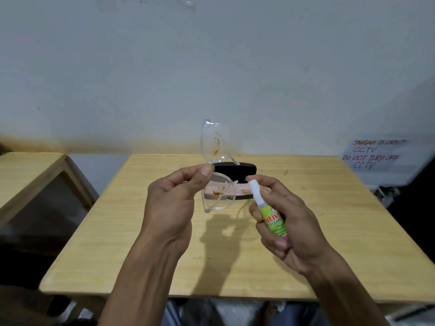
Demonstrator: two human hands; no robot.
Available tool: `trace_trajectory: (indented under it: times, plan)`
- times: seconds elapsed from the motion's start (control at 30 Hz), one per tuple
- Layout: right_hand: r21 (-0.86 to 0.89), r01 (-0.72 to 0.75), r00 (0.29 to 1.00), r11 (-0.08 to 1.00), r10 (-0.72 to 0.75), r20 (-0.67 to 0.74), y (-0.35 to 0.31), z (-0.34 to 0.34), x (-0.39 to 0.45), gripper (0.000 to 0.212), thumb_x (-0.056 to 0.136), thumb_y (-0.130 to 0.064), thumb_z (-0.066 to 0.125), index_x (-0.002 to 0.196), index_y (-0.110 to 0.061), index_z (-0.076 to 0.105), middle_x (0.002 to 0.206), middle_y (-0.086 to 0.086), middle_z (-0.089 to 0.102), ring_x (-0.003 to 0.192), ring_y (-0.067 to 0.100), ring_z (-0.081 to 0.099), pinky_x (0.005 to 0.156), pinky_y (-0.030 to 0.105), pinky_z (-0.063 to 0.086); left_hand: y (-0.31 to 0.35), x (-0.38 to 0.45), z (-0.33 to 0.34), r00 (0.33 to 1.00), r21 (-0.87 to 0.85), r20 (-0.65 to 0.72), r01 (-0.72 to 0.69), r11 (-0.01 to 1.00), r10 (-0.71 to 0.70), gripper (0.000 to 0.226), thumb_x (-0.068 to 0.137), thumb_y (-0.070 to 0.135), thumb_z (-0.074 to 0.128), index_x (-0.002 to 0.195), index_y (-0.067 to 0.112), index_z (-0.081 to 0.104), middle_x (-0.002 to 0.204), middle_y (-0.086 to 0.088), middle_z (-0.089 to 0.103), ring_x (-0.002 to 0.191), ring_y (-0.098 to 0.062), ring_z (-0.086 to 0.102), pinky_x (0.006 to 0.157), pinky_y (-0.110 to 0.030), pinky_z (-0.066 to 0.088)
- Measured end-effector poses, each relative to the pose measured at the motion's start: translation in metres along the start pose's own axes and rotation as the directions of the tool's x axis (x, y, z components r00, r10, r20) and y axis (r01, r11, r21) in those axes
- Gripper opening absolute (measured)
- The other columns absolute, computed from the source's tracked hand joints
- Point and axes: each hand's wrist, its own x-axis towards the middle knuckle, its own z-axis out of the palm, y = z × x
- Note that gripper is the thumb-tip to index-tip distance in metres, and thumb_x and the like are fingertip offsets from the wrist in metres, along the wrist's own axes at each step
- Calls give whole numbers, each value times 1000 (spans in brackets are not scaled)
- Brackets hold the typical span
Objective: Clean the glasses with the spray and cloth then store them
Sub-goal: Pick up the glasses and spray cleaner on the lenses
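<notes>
My left hand point(174, 198) pinches the clear-framed glasses point(213, 147) at the bridge and holds them upright above the table. Both lenses carry orange-brown smears. My right hand point(289, 222) grips a small green spray bottle point(270, 215) with a white nozzle, and the nozzle points toward the lower lens from the right. Behind the glasses an open black case point(237, 168) lies on the table with a pink cloth point(240, 190) in its lower half.
The light wooden table point(329, 220) stands against a pale wall. A second wooden table point(26, 175) sits to the left across a gap. A handwritten CCTV notice point(374, 154) hangs at the right, above dark equipment. My knees show below the front edge.
</notes>
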Motion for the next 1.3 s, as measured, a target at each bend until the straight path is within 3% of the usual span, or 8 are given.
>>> trace_trajectory:
  times: [0.2,0.33,0.4,0.5,0.83,0.97,1.07,1.3]
  plan:
    - [11,-18,999,1000,17,32,4,6,9,25,83,-29,59,105,-21,67,67,11,50,25,9,25,35,11,23,-3,2,-2,999,9,34,2,1000,-3,5,83,12,68,87,10,72,59,18,70,55,16,60,65,-16,39]
    - [19,5,1000,1000,-6,31,5,8,8,24,83,-29,59,103,-19,67,66,11,50,25,9,25,35,11,23,-5,4,-2,999,8,53,-5,1000,5,8,83,10,68,89,6,72,61,17,71,56,15,61,49,-2,41]
    - [36,21,1000,999,-22,19,5,9,7,22,83,-28,59,102,-19,67,65,12,49,25,9,25,35,10,23,-6,4,-2,998,6,56,6,1000,-7,9,83,11,69,90,6,72,61,17,71,56,15,61,58,-7,44]
    - [36,33,999,999,-33,-19,6,7,7,27,81,-30,61,106,-19,65,65,10,49,26,9,25,36,12,20,-6,3,-1,999,2,46,21,1000,-21,8,82,11,69,88,7,72,61,17,71,56,16,60,69,-20,35]
    - [26,47,998,999,-46,-50,10,6,5,30,83,-31,60,111,-20,63,67,8,50,27,9,26,36,14,18,-8,3,-1,998,-10,63,30,1000,-29,12,79,13,71,89,6,73,67,14,74,60,17,62,74,-22,34]
    - [72,86,993,994,-80,-82,2,4,7,20,91,-26,54,107,-24,65,68,8,49,27,9,26,36,15,17,-9,3,-5,996,-26,84,27,999,-25,27,68,19,72,90,4,73,72,10,75,62,16,63,73,-20,33]
    - [115,121,991,986,-112,-78,-11,7,11,20,91,-26,54,108,-24,64,68,8,49,26,8,28,35,15,16,-11,2,-6,995,-7,96,18,1000,-17,25,71,17,72,92,3,72,82,3,73,62,15,62,71,-20,34]
    - [73,188,975,979,-177,-137,-15,24,20,16,101,-21,49,102,-23,65,65,8,50,26,11,27,36,16,18,-16,-1,-3,992,8,122,30,1000,-31,37,64,23,73,95,1,73,89,1,74,66,14,63,72,-21,34]
